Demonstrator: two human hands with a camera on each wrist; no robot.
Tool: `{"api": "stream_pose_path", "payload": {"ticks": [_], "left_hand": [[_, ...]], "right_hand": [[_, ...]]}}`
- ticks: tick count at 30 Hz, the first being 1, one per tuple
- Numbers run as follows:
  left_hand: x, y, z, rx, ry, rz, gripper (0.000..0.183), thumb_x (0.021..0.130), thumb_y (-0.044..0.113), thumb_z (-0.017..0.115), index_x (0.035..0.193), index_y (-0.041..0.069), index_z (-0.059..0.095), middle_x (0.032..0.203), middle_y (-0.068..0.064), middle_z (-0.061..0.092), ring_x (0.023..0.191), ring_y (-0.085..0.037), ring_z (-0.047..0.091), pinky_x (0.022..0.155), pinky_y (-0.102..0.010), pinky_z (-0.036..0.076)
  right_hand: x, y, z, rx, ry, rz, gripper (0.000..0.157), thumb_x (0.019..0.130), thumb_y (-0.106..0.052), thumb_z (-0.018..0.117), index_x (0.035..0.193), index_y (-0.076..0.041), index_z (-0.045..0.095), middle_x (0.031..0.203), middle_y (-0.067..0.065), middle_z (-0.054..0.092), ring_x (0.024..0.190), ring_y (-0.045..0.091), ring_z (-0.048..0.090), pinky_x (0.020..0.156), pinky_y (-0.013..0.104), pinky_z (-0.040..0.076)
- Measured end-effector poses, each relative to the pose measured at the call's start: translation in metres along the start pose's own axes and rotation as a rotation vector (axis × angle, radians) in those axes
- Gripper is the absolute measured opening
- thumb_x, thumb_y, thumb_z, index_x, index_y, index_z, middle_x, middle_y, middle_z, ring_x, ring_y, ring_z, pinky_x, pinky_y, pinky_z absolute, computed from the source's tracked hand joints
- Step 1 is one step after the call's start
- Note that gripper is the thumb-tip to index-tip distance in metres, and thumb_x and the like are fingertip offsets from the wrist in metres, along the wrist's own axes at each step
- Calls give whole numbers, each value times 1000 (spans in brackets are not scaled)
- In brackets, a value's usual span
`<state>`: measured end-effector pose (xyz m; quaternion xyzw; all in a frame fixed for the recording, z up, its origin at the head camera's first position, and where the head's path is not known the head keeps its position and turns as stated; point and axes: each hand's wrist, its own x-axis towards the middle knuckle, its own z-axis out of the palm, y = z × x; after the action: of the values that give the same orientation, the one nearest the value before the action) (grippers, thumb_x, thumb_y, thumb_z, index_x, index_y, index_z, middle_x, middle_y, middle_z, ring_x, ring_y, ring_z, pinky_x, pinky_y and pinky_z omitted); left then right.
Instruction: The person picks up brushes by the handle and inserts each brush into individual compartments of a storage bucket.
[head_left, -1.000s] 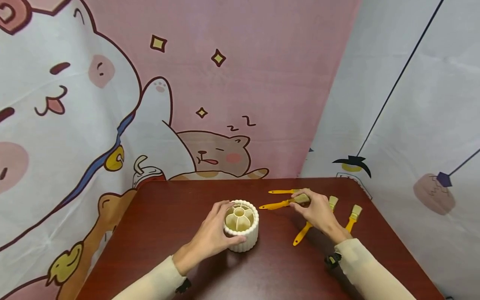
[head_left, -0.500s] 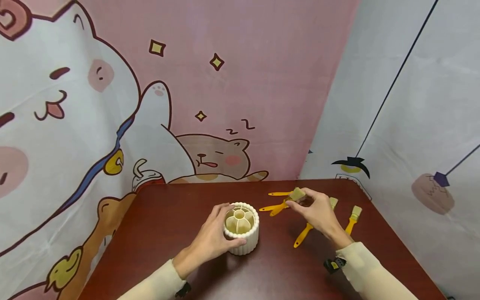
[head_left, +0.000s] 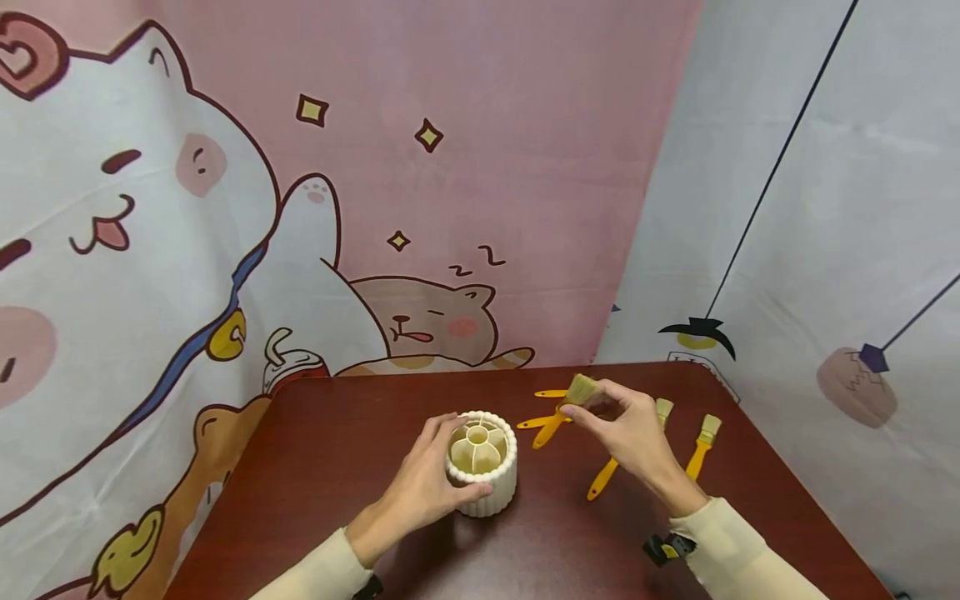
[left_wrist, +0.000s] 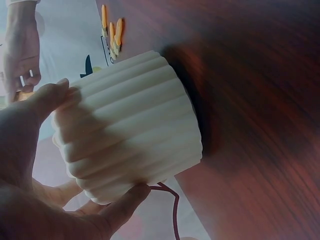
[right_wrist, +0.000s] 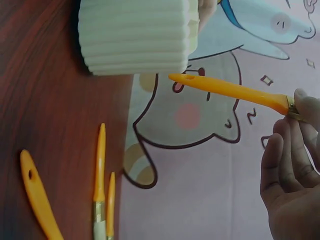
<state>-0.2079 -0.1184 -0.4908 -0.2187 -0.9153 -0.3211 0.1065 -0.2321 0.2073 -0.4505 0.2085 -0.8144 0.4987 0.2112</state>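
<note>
A white, ribbed round holder (head_left: 495, 492) stands on the table, its inside divided into several petal-shaped compartments around a central round one. My left hand (head_left: 420, 479) grips it from the left, thumb at the front and fingers at the rim; the left wrist view shows the holder's ribbed wall (left_wrist: 130, 125) between them. To the right, my right hand (head_left: 637, 437) pinches a paintbrush (head_left: 550, 430) above the table. Its bristles point up and its yellow handle slants down to the left. In the right wrist view, thumb and fingers hold that paintbrush (right_wrist: 235, 91) at the metal band.
Several more yellow-handled brushes lie on the dark red table (head_left: 330, 467): a brush (head_left: 604, 478) below the right hand, another brush (head_left: 701, 452) farther right, and two handles (head_left: 551, 393) behind the held one. Cartoon-printed cloth (head_left: 540, 167) hangs behind the table.
The right hand has raised its paintbrush off the others and tipped it from nearly flat to bristles up. The left hand still grips the holder in place.
</note>
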Motion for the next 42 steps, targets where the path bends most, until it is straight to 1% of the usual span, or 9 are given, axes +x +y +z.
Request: {"api": "stream_pose_path", "payload": {"ticks": [7, 15, 19, 24, 30, 32, 34, 38, 42], "left_hand": [[2, -2, 2, 9, -2, 8, 99, 63, 62, 82, 143, 20, 41, 145, -4, 36, 122, -25, 46, 91, -48, 46], [3, -2, 4, 13, -7, 5, 100, 62, 63, 82, 143, 21, 41, 145, -2, 36, 123, -24, 45, 91, -47, 45], [3, -1, 4, 21, -2, 5, 100, 62, 63, 82, 144, 21, 41, 144, -3, 36, 122, -24, 46, 91, -47, 46], [4, -1, 4, 32, -1, 7, 101, 63, 63, 81, 144, 21, 40, 144, -2, 36, 122, -24, 46, 91, -47, 46], [5, -2, 2, 37, -1, 14, 101, 63, 64, 81, 145, 20, 39, 144, -3, 35, 123, -23, 45, 92, -46, 45], [5, -2, 1, 40, 1, 18, 101, 63, 64, 81, 145, 19, 39, 144, -3, 35, 123, -24, 45, 92, -46, 46], [5, -3, 1, 43, 2, 20, 101, 63, 64, 80, 145, 20, 39, 144, -3, 35, 123, -24, 45, 91, -46, 46], [3, -3, 1, 48, -3, 18, 102, 63, 65, 80, 145, 20, 39, 144, -3, 35, 122, -24, 45, 91, -46, 46], [1, -3, 1, 47, -9, 9, 102, 63, 65, 80, 145, 21, 39, 144, -3, 35, 122, -23, 45, 91, -46, 46]], "right_hand": [[3, -15, 2, -12, 2, -61, 16, 81, -29, 79, 92, -28, 68, 82, -8, 68, 72, 12, 65, 64, 29, 54], [7, -29, 10, 88, -30, -103, 18, 81, -20, 79, 95, -23, 68, 87, -3, 68, 75, 17, 66, 61, 32, 56], [11, -43, 15, 117, -24, -174, 19, 79, -13, 81, 92, -20, 68, 86, -3, 66, 73, 17, 63, 59, 28, 54], [16, -71, 20, 141, -16, -270, 21, 77, -3, 81, 89, -14, 68, 82, 0, 66, 70, 19, 63, 61, 31, 53], [22, -80, 31, 188, -39, -290, 20, 77, 0, 80, 87, -12, 68, 80, 4, 65, 67, 21, 64, 61, 33, 54], [23, -86, 34, 214, -52, -287, 21, 76, 4, 79, 87, -9, 67, 80, 7, 65, 67, 24, 65, 60, 35, 54], [22, -86, 38, 234, -64, -296, 21, 76, 5, 79, 88, -8, 68, 81, 7, 65, 67, 26, 66, 60, 36, 54], [20, -86, 46, 223, -65, -323, 22, 75, 4, 80, 88, -9, 68, 82, 5, 66, 68, 23, 66, 60, 36, 55], [19, -85, 54, 217, -75, -376, 24, 73, 5, 81, 89, -8, 68, 83, 4, 67, 71, 21, 66, 63, 39, 55]]}}
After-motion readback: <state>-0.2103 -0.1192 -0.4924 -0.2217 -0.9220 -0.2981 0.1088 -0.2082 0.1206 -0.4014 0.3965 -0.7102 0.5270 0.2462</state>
